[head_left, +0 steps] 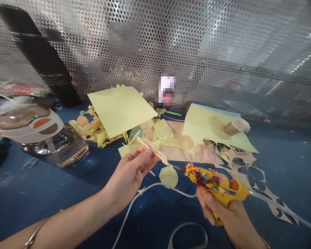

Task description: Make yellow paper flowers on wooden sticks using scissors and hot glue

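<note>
A thin pale stick (158, 153) with small paper pieces on it is pinched in the fingertips of my left hand (129, 169). My right hand (223, 211) grips the handle of a yellow hot glue gun (229, 188), its front covered in colourful dried bits. From the gun's rear sticks a long clear glue stick (277, 202). The nozzle points left, close to the lower end of the pale stick; whether they touch I cannot tell. Just below that end is a light green paper circle (168, 178); its attachment to the stick is unclear.
Yellow-green paper sheets (121, 109) and cut scraps lie behind my hands. A tape roll (237, 127) rests on the right sheet. Paper with round cut-outs (260, 174) spreads right. A clear jar (54, 145) and tall black bottle (46, 55) stand left. A white cord (131, 209) crosses the blue table.
</note>
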{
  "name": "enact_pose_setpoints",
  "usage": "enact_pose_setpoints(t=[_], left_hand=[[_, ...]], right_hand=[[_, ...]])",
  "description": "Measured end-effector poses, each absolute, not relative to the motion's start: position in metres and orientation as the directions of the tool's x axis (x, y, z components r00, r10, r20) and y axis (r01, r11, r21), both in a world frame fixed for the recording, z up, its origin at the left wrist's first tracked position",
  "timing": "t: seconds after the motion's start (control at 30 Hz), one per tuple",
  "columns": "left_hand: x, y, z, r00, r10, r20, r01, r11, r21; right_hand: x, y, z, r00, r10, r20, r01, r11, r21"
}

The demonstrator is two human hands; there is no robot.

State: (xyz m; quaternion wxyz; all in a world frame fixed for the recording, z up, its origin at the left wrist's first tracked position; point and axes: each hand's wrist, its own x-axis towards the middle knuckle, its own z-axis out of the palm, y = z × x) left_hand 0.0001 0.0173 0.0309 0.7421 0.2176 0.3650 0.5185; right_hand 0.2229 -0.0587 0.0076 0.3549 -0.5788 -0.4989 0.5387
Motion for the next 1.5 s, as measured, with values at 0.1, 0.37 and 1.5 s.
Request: enact_pose_setpoints(t=[0.1, 0.37, 1.5], left_hand=[[0.0, 0.017, 0.031, 0.201, 0.926, -0.32, -0.609, 0.374, 0.699], [0.0, 0.017, 0.03, 0.213, 0.926, -0.311, -0.625, 0.374, 0.685], [0.001, 0.017, 0.032, 0.234, 0.922, -0.308, -0.624, 0.385, 0.68]], right_hand=[[0.223, -0.059, 0.005, -0.073, 0.963, -0.258, 0.184, -0.241, -0.953], [0.227, -0.06, 0.002, -0.067, 0.961, -0.268, 0.203, -0.25, -0.947], [0.234, -0.06, -0.006, -0.077, 0.971, -0.228, 0.283, -0.198, -0.939]])
